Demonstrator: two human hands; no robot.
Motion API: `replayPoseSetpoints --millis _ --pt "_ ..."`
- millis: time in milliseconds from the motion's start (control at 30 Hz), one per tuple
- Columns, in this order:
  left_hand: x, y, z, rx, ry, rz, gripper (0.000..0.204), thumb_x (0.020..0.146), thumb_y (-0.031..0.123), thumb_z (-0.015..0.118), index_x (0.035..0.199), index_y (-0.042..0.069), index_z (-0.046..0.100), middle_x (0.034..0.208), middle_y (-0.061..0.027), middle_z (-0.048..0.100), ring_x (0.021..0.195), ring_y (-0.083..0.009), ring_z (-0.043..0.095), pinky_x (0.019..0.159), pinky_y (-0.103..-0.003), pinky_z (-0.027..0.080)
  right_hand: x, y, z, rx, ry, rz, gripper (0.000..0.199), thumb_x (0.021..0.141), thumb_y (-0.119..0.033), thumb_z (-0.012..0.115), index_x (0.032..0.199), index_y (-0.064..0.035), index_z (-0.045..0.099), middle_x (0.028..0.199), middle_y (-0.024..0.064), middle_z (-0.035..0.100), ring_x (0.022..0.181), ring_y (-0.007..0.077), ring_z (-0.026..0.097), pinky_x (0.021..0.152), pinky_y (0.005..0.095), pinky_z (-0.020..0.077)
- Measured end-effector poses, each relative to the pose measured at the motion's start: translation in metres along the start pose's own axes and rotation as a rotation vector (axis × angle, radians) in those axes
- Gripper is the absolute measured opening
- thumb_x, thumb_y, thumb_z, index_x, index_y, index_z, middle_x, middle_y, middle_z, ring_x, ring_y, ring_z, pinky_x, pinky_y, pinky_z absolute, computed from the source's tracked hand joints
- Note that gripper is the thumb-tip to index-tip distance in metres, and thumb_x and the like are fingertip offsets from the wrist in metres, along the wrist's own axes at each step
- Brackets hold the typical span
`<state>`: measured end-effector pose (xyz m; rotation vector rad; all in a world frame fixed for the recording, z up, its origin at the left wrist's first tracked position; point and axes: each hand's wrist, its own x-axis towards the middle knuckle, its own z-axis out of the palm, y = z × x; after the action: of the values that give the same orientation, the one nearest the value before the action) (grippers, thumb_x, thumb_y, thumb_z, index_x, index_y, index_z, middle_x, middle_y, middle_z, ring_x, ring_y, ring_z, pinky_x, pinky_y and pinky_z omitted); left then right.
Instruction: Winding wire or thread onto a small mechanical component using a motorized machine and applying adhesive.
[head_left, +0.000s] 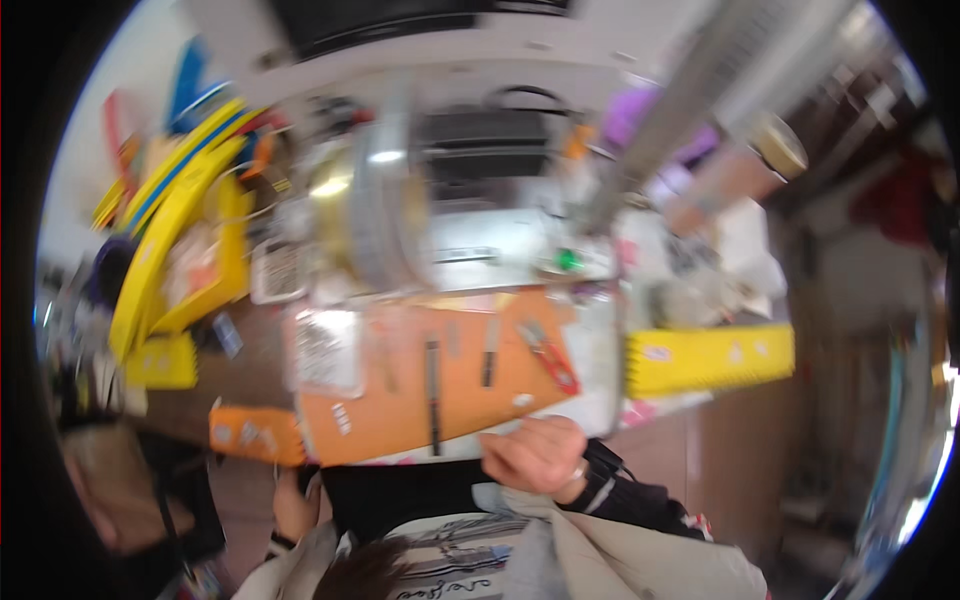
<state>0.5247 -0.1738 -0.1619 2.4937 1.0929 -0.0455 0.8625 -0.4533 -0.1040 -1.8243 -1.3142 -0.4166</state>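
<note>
My right hand is closed over the front edge of the table, its fingers curled; whatever it may hold is hidden. My left hand hangs lower, at the table's front edge just below an orange packet; its fingers are mostly hidden and blurred. Between and beyond my hands lies an orange mat. On it are a long thin black tool, a shorter tool with a dark handle and a red-handled cutting tool. A clear shallow box with small silvery bits sits at the mat's left.
A yellow box stands at the table's right. Yellow bins are stacked at the left. Blurred clear round containers stand behind the mat. A dark box is farther back, and a lidded jar is at the right.
</note>
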Motion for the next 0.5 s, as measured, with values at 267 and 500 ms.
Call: replayPoseSetpoints --millis 267,500 --pt "-0.009 0.031 -0.017 0.165 0.023 -0.216 0.035 0.083 0.029 0.071 0.110 0.006 0.069 0.104 -0.0176 0.066 0.094 -0.0372 0.067 0.080 -0.046 0.055 -0.020 -0.004 0.007 -0.147 -0.014 -0.039 0.009 0.077 -0.009 0.072 0.086 -0.0094 0.071 0.065 0.0060 0.060 0.055 0.0263 0.057 0.054 0.0387 0.0447" --pt "0.000 0.003 0.014 0.166 0.005 -0.211 0.030 0.084 0.031 0.070 0.092 0.003 0.071 0.097 -0.0200 0.069 0.089 -0.0384 0.069 0.077 -0.049 0.056 -0.033 -0.003 0.010 -0.322 0.089 0.020 0.020 0.087 -0.027 0.075 0.084 -0.0076 0.075 0.071 0.0108 0.066 0.057 0.0324 0.060 0.053 0.0432 0.0468"
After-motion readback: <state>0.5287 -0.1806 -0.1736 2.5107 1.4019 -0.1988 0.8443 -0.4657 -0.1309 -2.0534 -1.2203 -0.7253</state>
